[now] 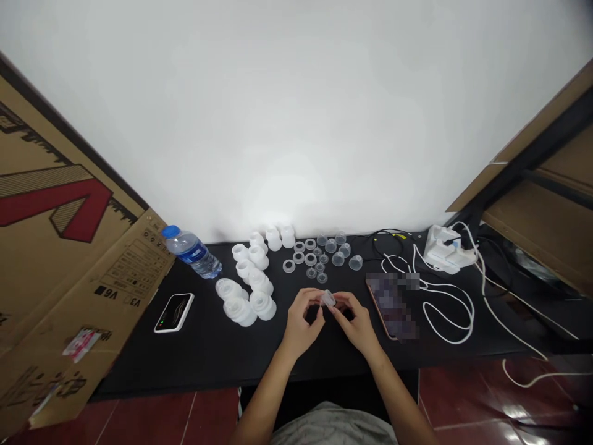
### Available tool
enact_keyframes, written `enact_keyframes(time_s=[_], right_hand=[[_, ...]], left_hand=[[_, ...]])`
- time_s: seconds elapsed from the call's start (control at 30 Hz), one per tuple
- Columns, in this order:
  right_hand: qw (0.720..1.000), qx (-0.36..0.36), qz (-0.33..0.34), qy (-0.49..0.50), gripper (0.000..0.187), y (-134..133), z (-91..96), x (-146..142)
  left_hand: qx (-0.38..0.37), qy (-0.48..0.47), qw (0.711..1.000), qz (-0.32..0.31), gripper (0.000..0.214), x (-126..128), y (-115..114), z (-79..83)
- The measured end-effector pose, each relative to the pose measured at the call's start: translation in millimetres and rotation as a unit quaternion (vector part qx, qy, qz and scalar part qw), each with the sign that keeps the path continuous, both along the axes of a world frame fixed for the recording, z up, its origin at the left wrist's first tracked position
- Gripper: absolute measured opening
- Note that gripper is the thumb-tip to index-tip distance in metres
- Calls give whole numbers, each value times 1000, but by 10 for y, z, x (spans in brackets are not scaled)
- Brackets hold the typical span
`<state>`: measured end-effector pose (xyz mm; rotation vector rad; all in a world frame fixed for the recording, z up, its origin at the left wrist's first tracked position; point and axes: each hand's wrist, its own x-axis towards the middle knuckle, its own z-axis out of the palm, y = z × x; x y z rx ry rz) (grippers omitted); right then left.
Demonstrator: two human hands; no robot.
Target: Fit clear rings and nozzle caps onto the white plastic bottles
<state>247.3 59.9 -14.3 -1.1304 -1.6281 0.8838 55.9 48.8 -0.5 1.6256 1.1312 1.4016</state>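
Observation:
Between my left hand (304, 315) and my right hand (353, 316) is a small clear plastic cup-shaped cap (328, 299), tilted, held by the fingertips of both hands above the black table. Just beyond my hands lie several translucent rings (310, 259) and smaller clear discs (311, 272). To their right, several clear dome caps (355, 262) like the held one are spread out. On the left stand several white bottle-shaped plastic pieces (262, 304) in a loose cluster. Whether a second piece sits inside the held cap, I cannot make out.
A water bottle (197, 252) leans near the cardboard box (92, 247) on the left, with a white-framed device (174, 313) in front. To the right are a phone (391, 306), white cables (447, 315) and a power strip (448, 249). The white wall (287, 111) rises behind the table.

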Motion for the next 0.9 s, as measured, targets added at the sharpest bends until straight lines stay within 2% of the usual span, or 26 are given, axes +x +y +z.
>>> enact_keyframes(time_s=[0.23,0.4,0.63,0.7,0.83,0.9], right_hand=[[999,9,9,-38,25,-13,-43,-12],[998,19,-1,-60,19,-14,-63,-20],[989,64,27,-133,16,-104,-5,-38],[990,59,34,-120,17,-115,-10,-35],[999,22,24,-15,30,-68,-45,-14],[999,-3,29,19,26,-25,-56,7]], left_hand=[[-19,-7,1000,-8,27,12,25,-44],[-11,-9,1000,22,26,9,37,-93],[-20,10,999,-23,35,-7,-5,-61],[-28,10,999,-31,37,-6,-9,-41],[-27,26,999,-31,30,-1,4,-35],[-21,30,998,-41,28,0,6,-46]])
